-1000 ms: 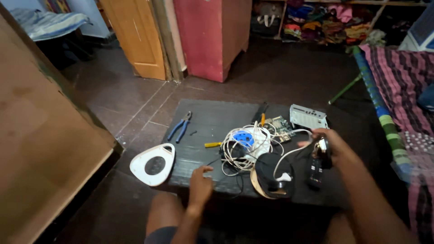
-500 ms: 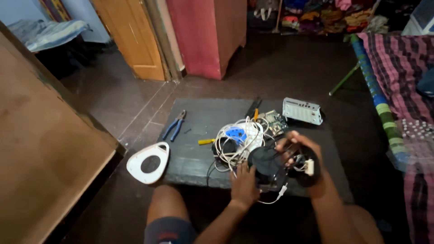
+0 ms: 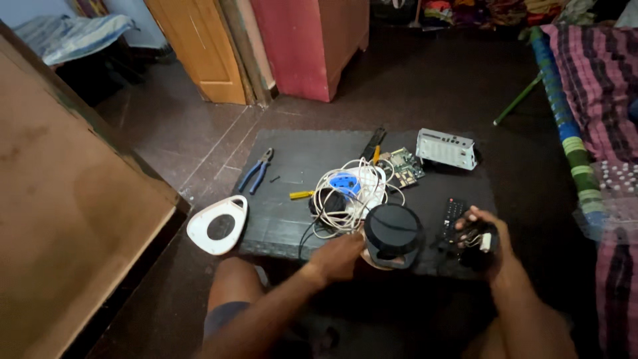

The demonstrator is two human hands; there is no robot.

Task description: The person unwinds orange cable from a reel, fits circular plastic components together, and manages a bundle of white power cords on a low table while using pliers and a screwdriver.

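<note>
The left hand point(image 3: 340, 256) grips the round black device point(image 3: 393, 233) beside tangled white cables point(image 3: 349, 196), while the right hand point(image 3: 487, 242) closes around a small dark part point(image 3: 480, 240).

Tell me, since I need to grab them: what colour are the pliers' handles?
Blue, on the pliers, seen clearly in the head view.

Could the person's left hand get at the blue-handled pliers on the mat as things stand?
Probably not at once: the left hand grips the round black device. The blue-handled pliers lie bare on the mat, nothing lying over them.
</note>
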